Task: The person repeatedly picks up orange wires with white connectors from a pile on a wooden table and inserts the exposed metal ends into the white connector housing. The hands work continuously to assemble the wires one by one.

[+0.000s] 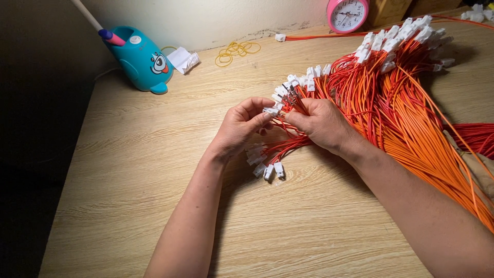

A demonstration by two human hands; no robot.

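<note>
Fingers of the left hand (242, 126) pinched on a small white plug (271, 110); fingers of the right hand (321, 123) closed around a few red wires (288, 146) just beside it. Large fan of red and orange wires (406, 113) with white plugs, spread over the right of the wooden table (128, 180). Loose plugs (267, 170) below the hands. Behind: teal pen holder (141, 59), yellow rubber bands (236, 50), pink clock (348, 14).

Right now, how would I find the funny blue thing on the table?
Start at the wooden table's far left corner, by the wall. The teal penguin-shaped pen holder stands there, left of the yellow rubber bands. Only it has a cartoon eye and a pen sticking out.
</note>
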